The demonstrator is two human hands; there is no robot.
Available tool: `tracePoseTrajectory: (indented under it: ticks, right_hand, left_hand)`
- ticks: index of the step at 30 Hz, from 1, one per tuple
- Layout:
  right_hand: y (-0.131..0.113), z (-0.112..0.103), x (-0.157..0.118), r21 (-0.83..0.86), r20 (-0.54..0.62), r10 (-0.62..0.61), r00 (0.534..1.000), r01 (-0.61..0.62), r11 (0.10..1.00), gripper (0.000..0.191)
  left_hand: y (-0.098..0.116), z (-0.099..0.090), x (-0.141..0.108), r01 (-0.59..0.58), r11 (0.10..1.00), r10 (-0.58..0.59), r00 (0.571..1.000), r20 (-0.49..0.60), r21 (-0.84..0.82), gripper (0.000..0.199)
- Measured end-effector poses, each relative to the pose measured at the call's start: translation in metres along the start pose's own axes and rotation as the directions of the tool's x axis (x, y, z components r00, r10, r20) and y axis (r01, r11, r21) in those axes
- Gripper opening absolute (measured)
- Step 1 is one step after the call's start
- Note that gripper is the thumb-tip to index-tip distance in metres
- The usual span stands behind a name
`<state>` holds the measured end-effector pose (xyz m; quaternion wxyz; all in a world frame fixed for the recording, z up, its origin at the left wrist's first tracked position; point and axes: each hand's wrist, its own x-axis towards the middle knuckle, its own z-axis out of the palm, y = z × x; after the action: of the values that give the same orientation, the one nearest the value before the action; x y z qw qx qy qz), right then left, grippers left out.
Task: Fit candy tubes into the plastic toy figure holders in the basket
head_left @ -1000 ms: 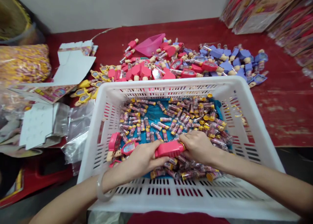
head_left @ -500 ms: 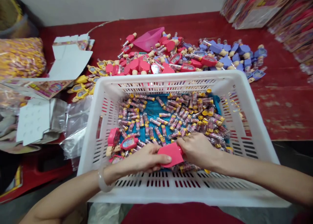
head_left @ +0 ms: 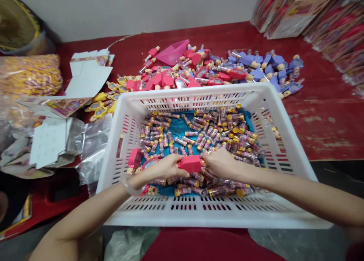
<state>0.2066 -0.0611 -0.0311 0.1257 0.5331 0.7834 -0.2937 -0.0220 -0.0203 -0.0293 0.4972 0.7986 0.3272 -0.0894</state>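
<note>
Over a white plastic basket [head_left: 290, 177], my left hand [head_left: 167, 166] grips a pinkish-red plastic toy piece [head_left: 191, 164]. My right hand [head_left: 218, 162] pinches a small tube at the right end of that piece; only a bit of yellow shows, the rest being hidden by fingers. Beneath both hands lie many small clear tubes [head_left: 187, 183] with yellow caps, spread on a blue sheet [head_left: 178, 126] in the basket. Close to my left wrist, more red toy pieces [head_left: 134, 158] rest at the basket's left side.
Behind the basket are heaps of red [head_left: 159, 80], purple [head_left: 273, 63] and yellow toys [head_left: 99, 107] on a red table [head_left: 318, 120]. White cardboard [head_left: 51, 139] and a bag of yellow-pink pieces [head_left: 36, 75] stand left. Wrapped packs [head_left: 301, 14] line the far right.
Both hands have moved slightly up and away from the basket's near edge. The red toy piece has turned, now lying level between them, with yellow showing at its right end.
</note>
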Motion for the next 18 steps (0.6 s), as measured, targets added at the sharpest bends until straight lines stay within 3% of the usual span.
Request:
tracePoseTrajectory:
  ticks: [2,4,6,7,8,9,11,12,13,15,16,18]
  right_hand:
    - [0.0,0.006,0.0,0.044,0.053,-0.027,0.998,0.025,0.999,0.023]
    - [0.002,0.003,0.004,0.103,0.123,-0.057,0.991,0.044,0.994,0.028]
    - [0.009,-0.017,0.015,0.142,0.16,-0.058,0.985,0.035,0.989,0.031]
    - [0.014,-0.033,0.022,0.157,0.135,-0.036,0.99,0.014,0.987,0.031]
    - [0.02,-0.053,0.03,0.167,0.084,-0.006,0.996,-0.008,0.986,0.032]
    - [0.028,-0.074,0.039,0.202,-0.061,0.075,0.995,-0.062,0.977,0.033]
    - [0.043,-0.115,0.057,0.281,-0.363,0.126,0.923,-0.021,0.96,0.042]
    - [0.05,-0.13,0.066,0.296,-0.459,0.136,0.878,0.007,0.955,0.051]
    - [0.056,-0.14,0.074,0.26,-0.492,0.167,0.854,-0.039,0.965,0.056]
    - [0.063,-0.139,0.087,0.07,-0.471,0.197,0.86,-0.186,0.98,0.051]
    - [0.064,-0.13,0.092,-0.014,-0.441,0.209,0.873,-0.24,0.971,0.046]
    - [0.064,-0.102,0.098,-0.11,-0.39,0.224,0.893,-0.287,0.952,0.037]
  left_hand:
    - [0.0,0.006,0.0,-0.053,0.972,0.094,0.98,-0.173,0.227,0.036]
    - [0.001,0.005,0.001,-0.061,0.9,0.174,0.958,-0.226,0.431,0.047]
    - [0.002,-0.007,0.003,-0.018,0.829,0.218,0.931,-0.292,0.559,0.059]
    - [0.002,-0.017,0.003,0.021,0.803,0.248,0.896,-0.367,0.595,0.067]
    - [0.001,-0.03,0.001,0.075,0.796,0.274,0.84,-0.468,0.601,0.074]
    - [0.0,-0.043,-0.003,0.12,0.809,0.295,0.764,-0.574,0.576,0.08]
    - [-0.006,-0.068,-0.014,0.203,0.862,0.256,0.618,-0.744,0.465,0.079]
    - [-0.011,-0.078,-0.021,0.248,0.877,0.199,0.591,-0.781,0.411,0.073]
    - [-0.016,-0.086,-0.028,0.309,0.876,0.111,0.619,-0.777,0.371,0.067]
    - [-0.027,-0.096,-0.038,0.431,0.83,-0.102,0.741,-0.664,0.354,0.055]
    - [-0.032,-0.098,-0.04,0.473,0.8,-0.202,0.792,-0.576,0.369,0.05]
    - [-0.041,-0.097,-0.04,0.5,0.767,-0.337,0.847,-0.411,0.402,0.041]
